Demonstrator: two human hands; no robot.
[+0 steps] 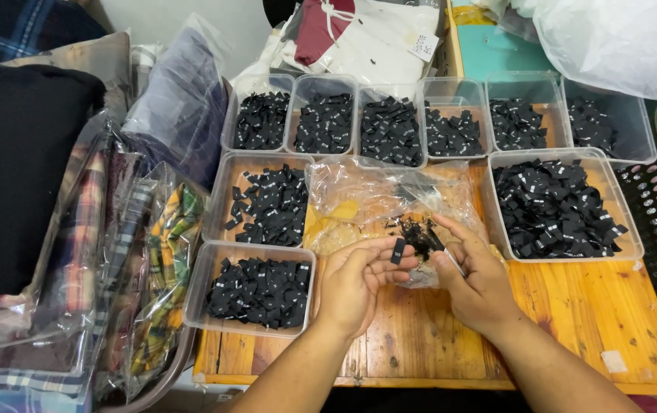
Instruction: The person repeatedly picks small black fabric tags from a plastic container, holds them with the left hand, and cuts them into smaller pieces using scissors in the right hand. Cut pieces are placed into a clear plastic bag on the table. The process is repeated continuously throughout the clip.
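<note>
From the head view, the left hand [355, 284] pinches a single small black label [398, 251] between thumb and fingertips above the wooden tabletop [573, 313]. The right hand [472, 277], just beside it, grips a small bunch of black labels [421, 235] over a crumpled clear plastic bag [366, 200]. Clear tubs of labels [258, 292] stand around them

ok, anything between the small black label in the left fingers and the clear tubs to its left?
Nothing visible. The left hand pinches the small black fabric label over bare wooden tabletop; the two clear plastic tubs on its left are open-topped, with no lid or bag across them.
</note>
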